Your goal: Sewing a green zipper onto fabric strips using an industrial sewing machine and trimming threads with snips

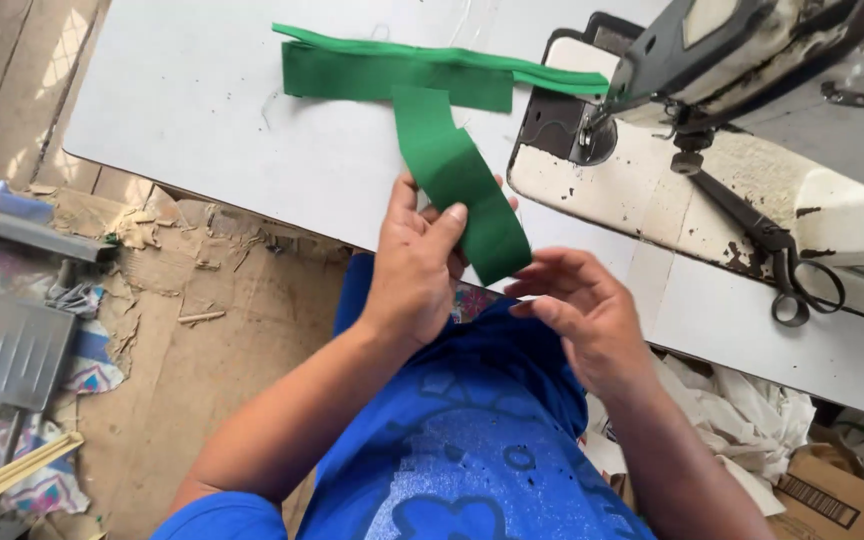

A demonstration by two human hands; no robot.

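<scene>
Green cloth strip (457, 175) runs from the sewing machine (742, 60) down to the person's hands at the near edge of the white worktop (202, 110). The left hand (414, 265) has its grip closed on the strip, thumb pressed on the cloth's face and fingers curled behind it. The right hand (582, 305), just beside it, is loosely open, its fingertips touching the strip's lower end without pinching it. Beyond both hands, a second green piece (392, 72) lies flat on the worktop, reaching under the machine's needle. Scissors (787, 265) rest to the right of the right hand.
</scene>
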